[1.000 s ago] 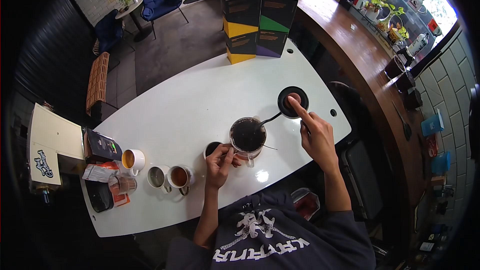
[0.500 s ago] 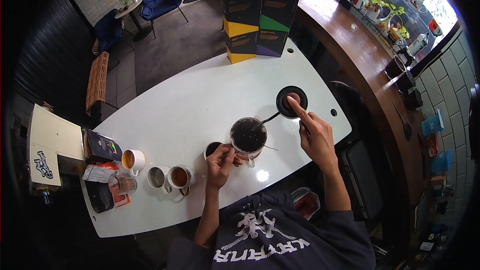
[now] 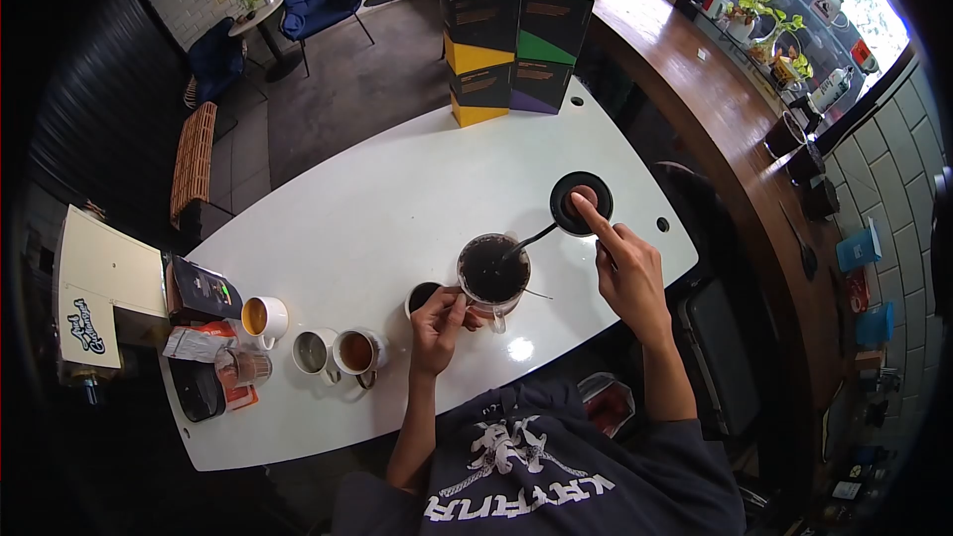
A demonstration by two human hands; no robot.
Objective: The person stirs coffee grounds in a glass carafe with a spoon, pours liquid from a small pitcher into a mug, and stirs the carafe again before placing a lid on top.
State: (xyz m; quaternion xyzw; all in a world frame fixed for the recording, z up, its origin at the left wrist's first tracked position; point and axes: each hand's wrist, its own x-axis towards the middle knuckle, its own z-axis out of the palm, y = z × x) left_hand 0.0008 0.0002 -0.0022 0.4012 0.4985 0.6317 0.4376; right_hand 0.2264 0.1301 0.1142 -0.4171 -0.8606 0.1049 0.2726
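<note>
A black gooseneck kettle (image 3: 599,222) is gripped by my right hand (image 3: 631,278), its index finger laid on the brown lid knob. The kettle's thin spout reaches left over a coffee dripper (image 3: 494,266) filled with dark wet grounds. My left hand (image 3: 438,326) is closed at the dripper's lower left edge, apparently on its handle; the fingertips are partly hidden. Beneath the dripper shows part of a clear glass server (image 3: 498,322). Just behind my left hand is a cup of dark liquid (image 3: 421,295), partly covered.
Two mugs, one of clear liquid (image 3: 312,351) and one of brown liquid (image 3: 355,350), stand left of my left hand. Farther left are an orange-filled cup (image 3: 264,320), a tipped glass (image 3: 245,367) and a black scale-like device (image 3: 193,390). Stacked boxes (image 3: 516,50) stand at the table's far edge.
</note>
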